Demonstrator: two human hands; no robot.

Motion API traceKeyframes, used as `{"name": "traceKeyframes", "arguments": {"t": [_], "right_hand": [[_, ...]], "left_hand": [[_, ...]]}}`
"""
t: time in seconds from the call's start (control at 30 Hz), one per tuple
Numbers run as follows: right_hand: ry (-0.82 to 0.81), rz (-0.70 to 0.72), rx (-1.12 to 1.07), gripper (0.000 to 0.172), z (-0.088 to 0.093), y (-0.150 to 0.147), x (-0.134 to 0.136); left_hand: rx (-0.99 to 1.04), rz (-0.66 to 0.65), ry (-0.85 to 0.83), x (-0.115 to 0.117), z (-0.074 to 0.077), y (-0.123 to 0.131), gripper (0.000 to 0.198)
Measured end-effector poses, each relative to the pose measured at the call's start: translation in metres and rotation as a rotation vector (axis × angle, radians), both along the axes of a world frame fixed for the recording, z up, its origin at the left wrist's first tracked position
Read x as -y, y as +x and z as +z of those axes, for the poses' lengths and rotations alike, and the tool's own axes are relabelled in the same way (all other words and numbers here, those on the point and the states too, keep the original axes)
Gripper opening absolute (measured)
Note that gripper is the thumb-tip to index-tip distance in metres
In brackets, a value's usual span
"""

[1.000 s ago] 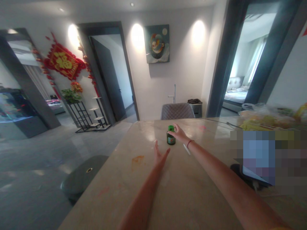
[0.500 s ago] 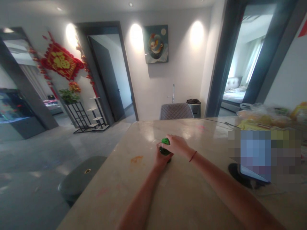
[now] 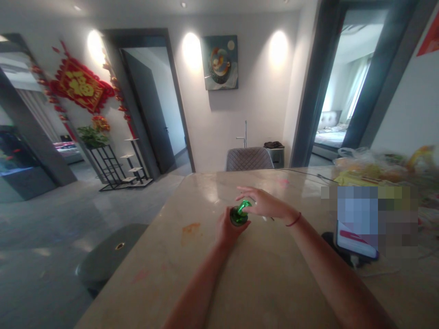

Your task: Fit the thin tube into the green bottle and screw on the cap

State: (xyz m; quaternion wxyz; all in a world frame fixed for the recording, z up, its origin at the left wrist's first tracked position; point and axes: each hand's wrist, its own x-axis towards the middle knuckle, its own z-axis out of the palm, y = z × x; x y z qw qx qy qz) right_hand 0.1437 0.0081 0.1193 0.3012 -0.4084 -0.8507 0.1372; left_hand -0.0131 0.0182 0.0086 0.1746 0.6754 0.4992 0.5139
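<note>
A dark, round cup-like container [image 3: 238, 216] stands near the middle of the beige table [image 3: 260, 278]. My left hand [image 3: 226, 228] is wrapped round it from the left and front. Over its opening, my right hand [image 3: 259, 201] pinches a shiny green piece [image 3: 244, 206] between thumb and a finger, with the other fingers spread. The lower end of the green piece reaches to the container's mouth. What lies inside the container is too small to make out.
On the right, a phone [image 3: 356, 242] leans on a dark stand with a cable. Behind it are plastic bags [image 3: 373, 164]. A quilted chair [image 3: 249, 159] stands beyond the far edge, and a dark green stool [image 3: 106, 256] at the left.
My right hand has lifted and shifted right from the container, its fingers spreading. The green piece, earlier a cap-like shape on top, now appears stretched and tilted. My left hand keeps its hold.
</note>
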Motion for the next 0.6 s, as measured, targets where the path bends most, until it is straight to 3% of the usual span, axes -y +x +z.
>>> {"name": "traceKeyframes", "arguments": {"t": [0.13,0.2,0.3,0.37,0.47,0.53,0.6], "right_hand": [[-0.118,-0.31,0.104,0.026,0.001,0.004,0.006],[-0.138,-0.244,0.125,0.023,-0.002,0.005,0.007],[-0.069,-0.037,0.064,0.05,-0.008,0.005,0.006],[-0.034,-0.053,0.039,0.067,-0.012,0.003,0.005],[-0.104,-0.146,0.057,0.059,-0.016,0.001,0.002],[-0.119,-0.081,0.026,0.06,-0.017,0.002,0.001],[-0.069,0.025,-0.024,0.078,-0.016,0.004,0.001]], "left_hand": [[-0.074,-0.007,0.022,0.001,0.0,0.001,0.053],[-0.128,0.007,0.033,0.001,-0.001,0.001,0.053],[-0.17,0.02,0.053,0.0,-0.001,0.0,0.053],[-0.161,0.004,0.061,0.0,-0.001,0.0,0.052],[-0.169,-0.001,0.064,0.0,0.0,0.0,0.052],[-0.187,0.013,0.059,0.0,0.0,0.0,0.053],[-0.183,0.017,0.048,0.0,0.0,0.0,0.052]]}}
